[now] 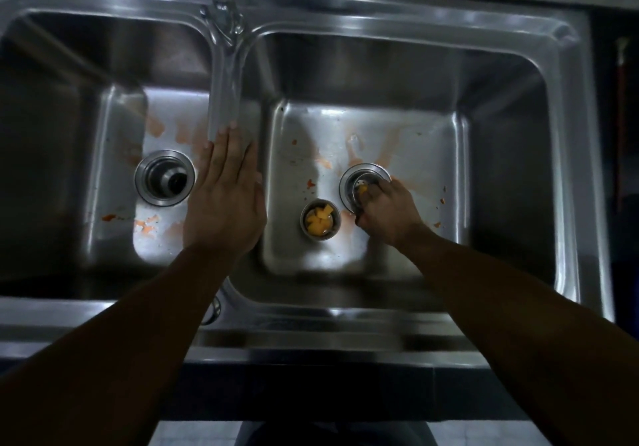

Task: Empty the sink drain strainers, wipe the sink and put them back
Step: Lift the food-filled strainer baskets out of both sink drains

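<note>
The steel double sink (311, 311) fills nearly everything below me, its left basin (117, 169) and right basin (397, 134) both marked with orange smears (155, 127) on the floor. The faucet (224, 65) reaches out over the divider between the two basins. My left hand (226, 200) lies flat on that divider, palm down, fingers straight and close together, their tips just at the end of the spout. My right hand (387, 214) is down in the right basin with its fingers curled and bunched at the right drain (349, 177), closed on the drain strainer (361, 184) sitting in the opening; my knuckles cover most of it, so I cannot tell exactly how the fingers lie on it. The left drain (165, 177) shows its dark open throat inside a bright ring. A loose strainer (303, 224) stands upright on the floor of the right basin, just beside my right hand and near the right drain, with yellow food pieces (320, 222) inside it. Small orange scraps (147, 226) lie on the left basin's floor, below the left drain.
</note>
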`<move>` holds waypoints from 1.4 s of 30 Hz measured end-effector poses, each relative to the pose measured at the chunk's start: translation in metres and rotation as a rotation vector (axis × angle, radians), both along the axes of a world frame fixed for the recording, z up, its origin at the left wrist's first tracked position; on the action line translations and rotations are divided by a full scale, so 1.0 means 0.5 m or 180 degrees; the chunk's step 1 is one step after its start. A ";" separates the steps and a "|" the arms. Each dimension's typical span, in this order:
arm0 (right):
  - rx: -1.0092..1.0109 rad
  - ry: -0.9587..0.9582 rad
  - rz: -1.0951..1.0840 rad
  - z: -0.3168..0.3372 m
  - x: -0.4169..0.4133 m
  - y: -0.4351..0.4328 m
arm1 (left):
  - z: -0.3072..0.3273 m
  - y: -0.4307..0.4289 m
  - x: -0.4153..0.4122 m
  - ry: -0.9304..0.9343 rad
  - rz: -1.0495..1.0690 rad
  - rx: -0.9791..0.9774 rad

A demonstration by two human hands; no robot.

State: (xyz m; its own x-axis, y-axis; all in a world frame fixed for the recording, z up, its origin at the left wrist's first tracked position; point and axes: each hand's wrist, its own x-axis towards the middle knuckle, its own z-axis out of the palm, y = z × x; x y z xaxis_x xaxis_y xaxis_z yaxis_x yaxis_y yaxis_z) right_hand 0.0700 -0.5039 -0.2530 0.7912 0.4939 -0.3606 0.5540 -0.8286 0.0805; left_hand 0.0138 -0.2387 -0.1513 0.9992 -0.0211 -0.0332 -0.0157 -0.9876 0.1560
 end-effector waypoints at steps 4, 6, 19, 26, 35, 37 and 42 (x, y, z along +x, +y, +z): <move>-0.0120 -0.0057 0.0022 0.002 -0.018 0.000 | -0.003 0.001 -0.001 -0.0079 0.0001 -0.0013; -0.0115 -0.0084 -0.0011 0.005 -0.023 -0.001 | -0.006 0.002 -0.001 -0.0102 -0.0006 -0.0029; 0.0689 -0.0138 0.0031 0.076 -0.096 -0.070 | -0.007 0.003 -0.003 -0.0104 -0.0041 -0.0052; 0.0848 0.0246 -0.0196 0.108 -0.093 -0.086 | -0.016 0.005 -0.004 -0.0215 -0.0028 -0.0090; 0.0628 0.0815 -0.0785 0.083 -0.104 -0.067 | -0.015 0.006 -0.006 -0.0171 -0.0035 -0.0159; 0.0582 0.0765 -0.0893 0.084 -0.105 -0.062 | -0.014 0.006 -0.006 -0.0173 -0.0040 -0.0164; 0.0540 0.0836 -0.0949 0.084 -0.110 -0.059 | -0.016 0.004 -0.006 -0.0156 -0.0049 -0.0116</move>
State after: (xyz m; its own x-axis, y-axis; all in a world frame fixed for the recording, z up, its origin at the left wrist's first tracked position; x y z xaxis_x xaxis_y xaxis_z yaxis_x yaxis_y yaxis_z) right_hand 0.0148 -0.5335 -0.2108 0.8004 0.3273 -0.5022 0.2717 -0.9449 -0.1826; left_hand 0.0108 -0.2365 -0.1594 0.9992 -0.0369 0.0169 -0.0395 -0.9809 0.1903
